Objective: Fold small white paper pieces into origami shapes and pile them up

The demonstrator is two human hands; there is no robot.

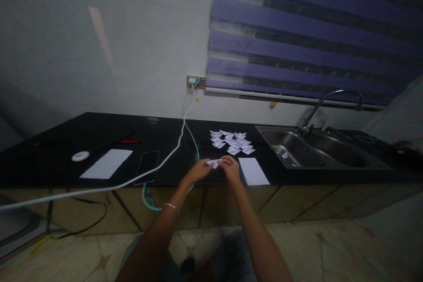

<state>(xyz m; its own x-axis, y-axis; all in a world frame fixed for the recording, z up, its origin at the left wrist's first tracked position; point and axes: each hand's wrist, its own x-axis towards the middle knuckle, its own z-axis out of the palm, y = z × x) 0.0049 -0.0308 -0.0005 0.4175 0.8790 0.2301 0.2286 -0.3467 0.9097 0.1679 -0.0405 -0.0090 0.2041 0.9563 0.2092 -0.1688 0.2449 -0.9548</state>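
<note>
The left hand [200,170] and the right hand [230,168] are pinching a small folded paper [214,163] between them, each with thumb and fingertips at one end of it. The folded paper is being held up just above the near edge of the counter [178,163], around the middle of its length; its exact folds are too small to read. A bracelet [171,206] is circling the left wrist. Beyond the hands, towards the far edge, a cluster of white paper boats [234,142] is standing in close rows, many of them touching. A white sheet [254,172] is lying just beside the right hand, its short side reaching the near edge. To the left of the left hand, a dark phone [147,163] is resting by the near edge, with a white cable [115,188] passing across it in this view. Farther towards the left end, a second sheet [107,164] is lying at a slant, with a white disc [80,156] near it and a red pen [131,142] lying behind. A metal sink [287,147] is occupying the right part of the counter, and a small white scrap [284,155] is sitting inside its left basin.
</note>
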